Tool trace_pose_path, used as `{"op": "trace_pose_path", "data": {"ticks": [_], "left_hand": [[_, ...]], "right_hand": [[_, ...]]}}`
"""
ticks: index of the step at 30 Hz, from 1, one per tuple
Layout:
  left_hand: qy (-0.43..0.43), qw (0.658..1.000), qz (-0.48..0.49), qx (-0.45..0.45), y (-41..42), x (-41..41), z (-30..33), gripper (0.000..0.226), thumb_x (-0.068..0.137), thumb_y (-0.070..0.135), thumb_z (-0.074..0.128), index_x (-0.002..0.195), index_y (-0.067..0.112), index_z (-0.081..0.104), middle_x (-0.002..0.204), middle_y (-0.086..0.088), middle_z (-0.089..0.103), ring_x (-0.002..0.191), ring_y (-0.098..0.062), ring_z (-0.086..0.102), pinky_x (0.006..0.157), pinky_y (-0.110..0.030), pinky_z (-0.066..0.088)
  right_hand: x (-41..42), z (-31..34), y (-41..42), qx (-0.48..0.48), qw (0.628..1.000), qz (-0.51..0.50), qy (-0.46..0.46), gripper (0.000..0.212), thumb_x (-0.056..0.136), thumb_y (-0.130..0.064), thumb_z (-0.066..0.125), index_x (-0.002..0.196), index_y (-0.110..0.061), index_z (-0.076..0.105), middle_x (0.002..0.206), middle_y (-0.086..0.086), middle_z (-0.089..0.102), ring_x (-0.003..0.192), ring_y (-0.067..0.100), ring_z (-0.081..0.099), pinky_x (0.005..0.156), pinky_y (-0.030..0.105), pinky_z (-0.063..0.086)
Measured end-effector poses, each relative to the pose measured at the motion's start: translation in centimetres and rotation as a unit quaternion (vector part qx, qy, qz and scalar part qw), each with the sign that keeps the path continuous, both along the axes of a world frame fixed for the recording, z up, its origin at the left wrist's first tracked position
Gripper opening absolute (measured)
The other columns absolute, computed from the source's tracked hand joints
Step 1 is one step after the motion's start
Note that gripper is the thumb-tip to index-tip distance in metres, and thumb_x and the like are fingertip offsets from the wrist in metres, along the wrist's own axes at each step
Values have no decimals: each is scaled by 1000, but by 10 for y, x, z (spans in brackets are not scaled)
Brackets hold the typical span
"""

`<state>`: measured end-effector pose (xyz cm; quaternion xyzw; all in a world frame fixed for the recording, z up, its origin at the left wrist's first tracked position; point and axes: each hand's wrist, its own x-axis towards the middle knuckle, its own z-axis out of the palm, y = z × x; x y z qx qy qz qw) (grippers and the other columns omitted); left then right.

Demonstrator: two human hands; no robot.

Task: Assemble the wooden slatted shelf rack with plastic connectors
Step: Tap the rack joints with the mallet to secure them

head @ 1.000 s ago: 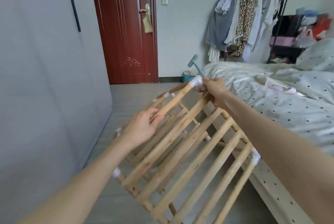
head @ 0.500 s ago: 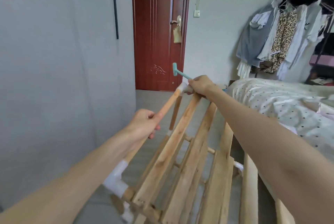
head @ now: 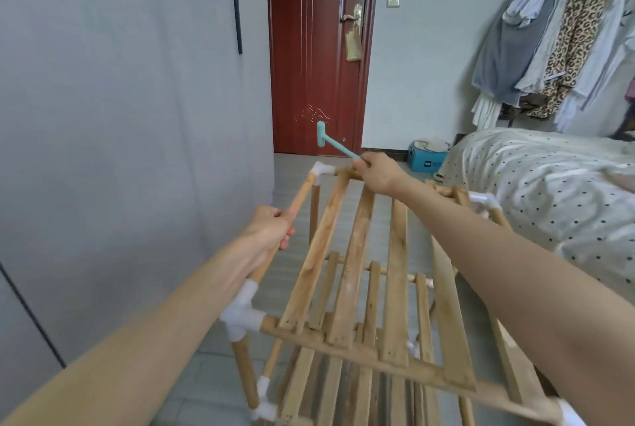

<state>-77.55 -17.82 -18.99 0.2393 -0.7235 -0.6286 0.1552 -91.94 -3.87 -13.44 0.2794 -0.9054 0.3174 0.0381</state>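
The wooden slatted rack (head: 357, 264) stands upright in front of me, its top shelf of several slats facing up, with lower tiers visible beneath. White plastic connectors join its rods, one at the near left corner (head: 242, 317) and one at the far left corner (head: 321, 171). My left hand (head: 269, 228) grips the round left side rod of the top tier. My right hand (head: 376, 173) is at the far end of the top shelf and holds a small teal plastic hammer (head: 331, 143) by its handle, head pointing away from me.
A grey wardrobe wall (head: 120, 133) runs close along the left. A bed (head: 543, 185) with a dotted cover lies on the right. A red door (head: 318, 47) is straight ahead, a blue box (head: 427, 159) on the floor beside it, and hanging clothes (head: 556, 40) at the back right.
The rack has swung from tilted on its side to upright with its top shelf level. Both hands kept their holds; my view turned toward the door.
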Motion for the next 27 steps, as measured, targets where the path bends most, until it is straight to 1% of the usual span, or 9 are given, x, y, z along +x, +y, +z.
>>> {"op": "trace_pose_path", "data": {"ticks": [2, 5, 7, 12, 16, 18, 21, 25, 27], "left_hand": [[-7, 999, 22, 22, 2, -2, -8, 18, 99, 15, 45, 99, -3, 50, 64, -9, 45, 50, -15, 36, 30, -15, 31], [-28, 996, 62, 58, 3, -8, -17, 17, 99, 12, 45, 90, -1, 52, 63, -10, 45, 39, -14, 42, 28, -14, 31], [-30, 995, 76, 65, 1, -11, -21, 26, 100, 12, 45, 76, 2, 49, 62, -10, 46, 30, -9, 40, 28, -15, 32], [-19, 995, -20, 95, -2, 9, -31, 24, 100, 25, 44, 84, 11, 55, 79, -7, 63, 61, -17, 54, 46, -24, 48], [20, 986, -90, 142, 0, 49, -47, 24, 95, 35, 49, 107, 17, 59, 108, 2, 64, 90, -16, 62, 64, -29, 55], [53, 987, -102, 114, 3, 66, -53, 31, 99, 33, 42, 128, 25, 49, 124, 9, 56, 107, -15, 58, 84, -34, 54], [89, 990, -106, 19, 3, 87, -57, 37, 103, 21, 33, 138, 24, 44, 143, 7, 44, 130, -14, 42, 112, -40, 32], [76, 979, -168, -90, -2, 103, -58, 43, 101, 7, 35, 140, 26, 40, 145, 16, 33, 132, 1, 30, 110, -19, 23], [53, 970, -190, -139, -5, 104, -58, 49, 100, 2, 34, 144, 24, 34, 146, 16, 28, 133, 2, 25, 111, -19, 19]], "right_hand": [[11, -8, 9, 15, 1000, 5, -14, 36, 101, -27, 35, 108, -1, 59, 78, 4, 55, 73, 20, 51, 62, 29, 41], [29, -21, 26, 0, 998, 8, -62, 35, 101, -27, 34, 109, -2, 57, 103, 15, 64, 94, 28, 62, 88, 42, 49], [45, -28, 38, -13, 998, 7, -69, 33, 101, -27, 34, 109, -5, 57, 106, 12, 65, 93, 20, 62, 92, 39, 48], [99, -43, 75, -16, 999, -4, 34, 29, 100, -32, 34, 99, -15, 58, 72, 0, 60, 59, 8, 52, 52, 23, 37], [154, -50, 95, 3, 995, 58, 87, 29, 99, -34, 38, 96, -17, 61, 61, -6, 52, 53, 5, 48, 50, 19, 38], [176, -53, 96, 23, 993, 89, 71, 27, 99, -35, 37, 98, -19, 59, 63, -7, 51, 55, 4, 48, 51, 17, 37], [202, -49, 97, 23, 992, 118, 30, 26, 100, -33, 36, 95, -19, 57, 69, -3, 56, 60, 8, 50, 59, 26, 43], [224, -37, 95, -149, 978, 87, 114, 23, 99, -28, 38, 80, -27, 51, 56, -6, 48, 48, 2, 48, 45, 16, 38], [236, -42, 94, -144, 978, 90, 121, 22, 99, -30, 36, 83, -24, 50, 59, -5, 49, 46, 4, 48, 43, 19, 42]]}}
